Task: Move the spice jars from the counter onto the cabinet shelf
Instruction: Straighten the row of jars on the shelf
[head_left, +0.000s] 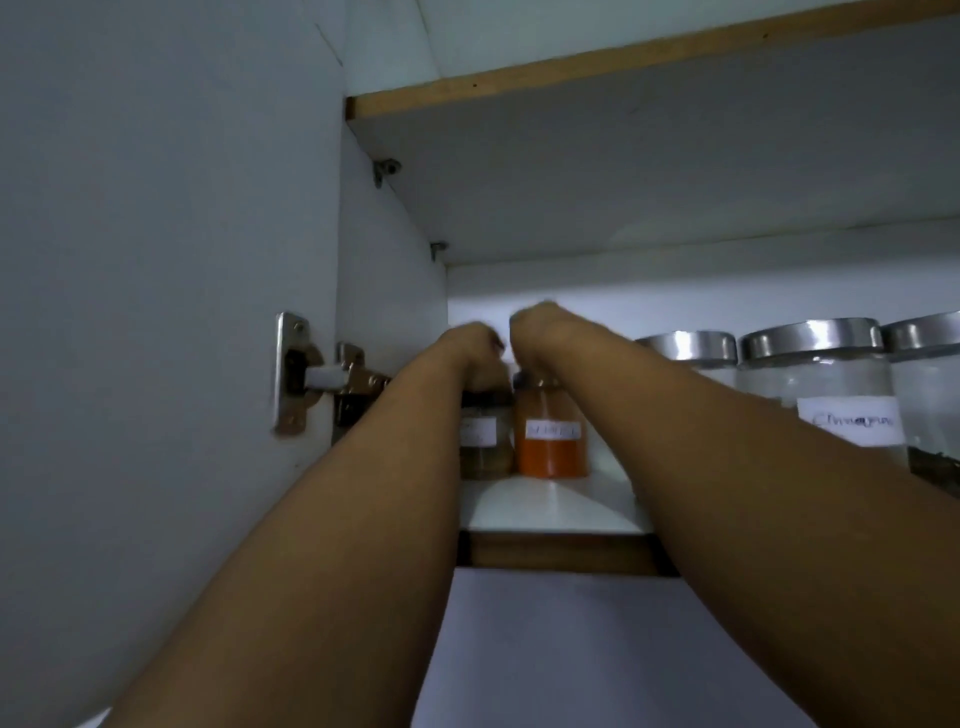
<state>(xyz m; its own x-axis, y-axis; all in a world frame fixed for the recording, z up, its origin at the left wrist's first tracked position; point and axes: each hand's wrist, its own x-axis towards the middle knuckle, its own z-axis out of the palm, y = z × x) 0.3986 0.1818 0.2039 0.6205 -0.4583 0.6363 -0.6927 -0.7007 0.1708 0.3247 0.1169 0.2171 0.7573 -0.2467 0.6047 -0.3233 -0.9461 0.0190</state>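
Both your arms reach up into the open cabinet. Your left hand (475, 349) is curled over the dark lid of the brown spice jar (484, 439), and your right hand (535, 332) is curled over the top of the orange spice jar (553, 439). Gripping each from above lets you lower them straight down without tipping. The two jars stand upright and just beside each other on the cabinet shelf (550, 506), near its left wall. I judge they already rest there, though the blur makes this not sure. You put them at the left probably because the large glass jars (815, 384) with metal lids already fill the right side. The door hinge (311, 376) is just beside your left forearm, so mind it when you pull back.
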